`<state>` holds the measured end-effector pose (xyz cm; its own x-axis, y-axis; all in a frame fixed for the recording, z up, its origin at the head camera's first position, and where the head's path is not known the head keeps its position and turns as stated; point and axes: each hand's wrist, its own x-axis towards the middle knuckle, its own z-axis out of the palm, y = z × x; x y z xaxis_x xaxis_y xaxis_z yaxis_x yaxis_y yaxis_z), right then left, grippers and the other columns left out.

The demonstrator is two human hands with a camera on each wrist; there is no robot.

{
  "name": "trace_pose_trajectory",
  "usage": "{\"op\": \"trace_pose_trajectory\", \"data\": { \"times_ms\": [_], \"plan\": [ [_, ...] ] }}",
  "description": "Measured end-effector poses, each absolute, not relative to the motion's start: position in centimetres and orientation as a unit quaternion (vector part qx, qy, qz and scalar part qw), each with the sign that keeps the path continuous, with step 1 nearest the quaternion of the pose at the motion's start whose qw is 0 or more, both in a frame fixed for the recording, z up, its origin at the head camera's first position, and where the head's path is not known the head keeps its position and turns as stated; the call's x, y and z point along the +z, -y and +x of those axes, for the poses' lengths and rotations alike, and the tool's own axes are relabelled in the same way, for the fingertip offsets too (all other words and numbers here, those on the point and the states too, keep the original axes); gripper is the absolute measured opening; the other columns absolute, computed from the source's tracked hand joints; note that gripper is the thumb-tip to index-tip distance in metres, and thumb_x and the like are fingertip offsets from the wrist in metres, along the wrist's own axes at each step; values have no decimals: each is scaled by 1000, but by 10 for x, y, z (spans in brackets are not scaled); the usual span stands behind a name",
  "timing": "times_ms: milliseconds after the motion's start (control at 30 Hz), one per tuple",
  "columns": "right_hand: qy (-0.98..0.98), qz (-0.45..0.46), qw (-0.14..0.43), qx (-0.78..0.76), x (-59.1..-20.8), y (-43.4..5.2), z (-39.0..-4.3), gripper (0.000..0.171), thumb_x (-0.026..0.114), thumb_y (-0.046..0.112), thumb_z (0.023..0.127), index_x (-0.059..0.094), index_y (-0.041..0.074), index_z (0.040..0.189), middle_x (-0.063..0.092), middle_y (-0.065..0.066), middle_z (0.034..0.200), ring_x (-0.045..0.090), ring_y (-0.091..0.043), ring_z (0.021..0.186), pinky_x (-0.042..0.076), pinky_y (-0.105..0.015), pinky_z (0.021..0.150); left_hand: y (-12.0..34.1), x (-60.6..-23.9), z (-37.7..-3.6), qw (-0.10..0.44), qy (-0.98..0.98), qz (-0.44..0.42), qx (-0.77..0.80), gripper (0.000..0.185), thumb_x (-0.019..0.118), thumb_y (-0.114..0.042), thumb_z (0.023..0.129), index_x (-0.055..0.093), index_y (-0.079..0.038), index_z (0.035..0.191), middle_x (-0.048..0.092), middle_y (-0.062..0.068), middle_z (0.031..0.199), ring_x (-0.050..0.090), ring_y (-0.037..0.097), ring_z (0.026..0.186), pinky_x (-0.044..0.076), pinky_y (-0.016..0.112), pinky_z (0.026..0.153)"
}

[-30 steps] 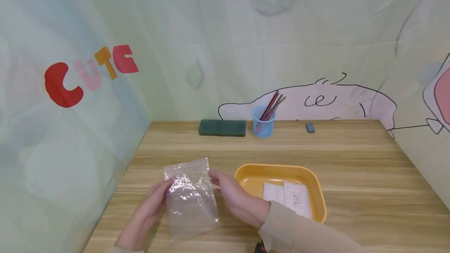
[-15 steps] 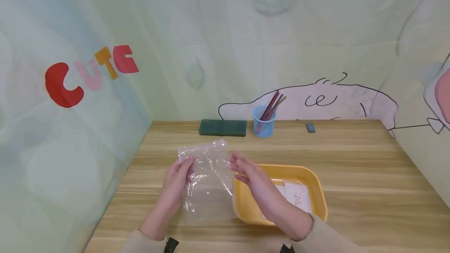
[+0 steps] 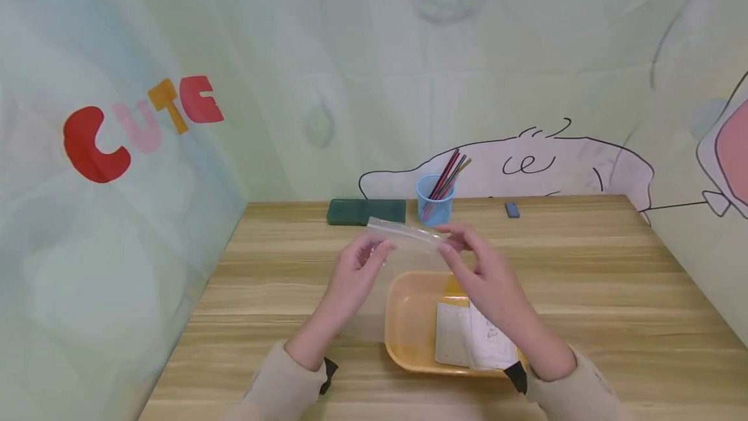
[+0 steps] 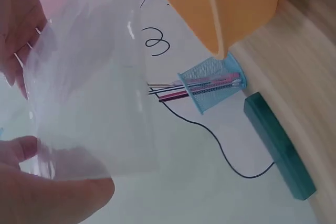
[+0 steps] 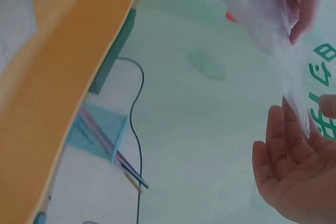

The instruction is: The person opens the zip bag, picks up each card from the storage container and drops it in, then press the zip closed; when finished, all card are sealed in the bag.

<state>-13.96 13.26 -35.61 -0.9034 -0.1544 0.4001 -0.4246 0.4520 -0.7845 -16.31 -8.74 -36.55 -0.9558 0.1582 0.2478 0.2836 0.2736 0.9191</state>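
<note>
Hands: a clear plastic bag (image 3: 403, 234) is pinched by its top edge between the left hand (image 3: 358, 265) and the right hand (image 3: 476, 265), and held in the air above the yellow tray (image 3: 409, 323). Paper cards (image 3: 473, 336) are contained in the tray. Along the table's (image 3: 584, 278) far edge are set a green case (image 3: 365, 211), a blue pen cup (image 3: 435, 200) and a small grey eraser (image 3: 512, 210).

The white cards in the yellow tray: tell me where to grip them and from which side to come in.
Take the white cards by their far edge, coming from above with the right hand, which holds the clear bag just over them. They lie flat on the floor of the yellow tray, so a fingertip probably has to lift an edge before pinching.
</note>
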Motion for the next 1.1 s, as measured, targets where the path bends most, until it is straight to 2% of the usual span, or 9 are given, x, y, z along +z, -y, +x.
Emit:
{"op": "trace_pose_trajectory", "data": {
  "times_ms": [100, 233, 433, 600, 733, 800, 867, 967, 1100],
  "plan": [
    [855, 191, 151, 457, -354, -142, -143, 22, 57, 30, 97, 63, 24, 118, 65, 10, 96, 55, -10, 81, 42, -26, 48, 80, -363, -168, 63, 812, -183, -550, 17, 58, -28, 97, 67, -14, 98, 58, -1, 83, 52, 16, 77, 48, 29, 63],
    [865, 214, 142, 432, -351, -150, -148, 17, 58, 26, 97, 69, 19, 107, 66, 10, 88, 57, -9, 76, 49, -26, 55, 77, -362, -172, 75, 824, -232, -511, 10, 59, -24, 96, 66, -16, 94, 56, -5, 80, 51, 13, 74, 48, 29, 60],
    [873, 227, 55, 428, -344, -164, -151, 16, 60, 24, 96, 73, 16, 101, 67, 10, 86, 61, -16, 73, 53, -27, 56, 74, -364, -175, 161, 844, -308, -409, 6, 61, -19, 92, 64, -19, 86, 54, -12, 82, 49, 10, 79, 38, 38, 78],
    [873, 245, 16, 422, -340, -170, -151, 14, 60, 27, 95, 73, 21, 97, 66, 11, 82, 60, -15, 69, 50, -27, 51, 70, -364, -177, 219, 847, -318, -365, 6, 63, -24, 89, 66, -19, 87, 56, -10, 86, 47, 12, 85, 35, 40, 78],
    [880, 216, 49, 421, -343, -169, -149, 16, 61, 30, 95, 72, 20, 96, 68, 11, 88, 62, -11, 76, 54, -28, 61, 67, -364, -174, 307, 846, -253, -355, 19, 68, -26, 85, 63, -14, 99, 56, -2, 99, 45, 20, 92, 34, 39, 78],
    [878, 183, 83, 434, -345, -166, -146, 18, 61, 30, 95, 72, 17, 97, 69, 9, 89, 63, -14, 79, 55, -27, 66, 65, -365, -169, 347, 836, -217, -366, 22, 70, -26, 84, 61, -13, 99, 55, 0, 100, 44, 22, 91, 35, 38, 76],
    [871, 155, 127, 449, -346, -162, -143, 17, 62, 28, 94, 72, 14, 97, 69, 8, 88, 63, -14, 77, 55, -25, 65, 62, -366, -164, 364, 822, -207, -385, 17, 71, -24, 84, 62, -13, 94, 55, -1, 97, 44, 22, 90, 35, 38, 76],
    [847, 153, 193, 471, -348, -154, -140, 10, 67, 19, 91, 72, 11, 93, 69, 8, 85, 62, -13, 73, 56, -23, 62, 53, -367, -154, 321, 819, -229, -417, 12, 70, -26, 88, 65, -15, 84, 59, -8, 88, 49, 15, 89, 37, 38, 77],
    [826, 196, 258, 460, -352, -144, -137, 6, 73, 8, 84, 72, 10, 90, 68, 10, 85, 60, -10, 72, 55, -22, 59, 42, -367, -145, 198, 820, -229, -485, 24, 61, -38, 94, 73, -17, 95, 64, -16, 84, 54, 7, 84, 42, 34, 77]
  ]
}}
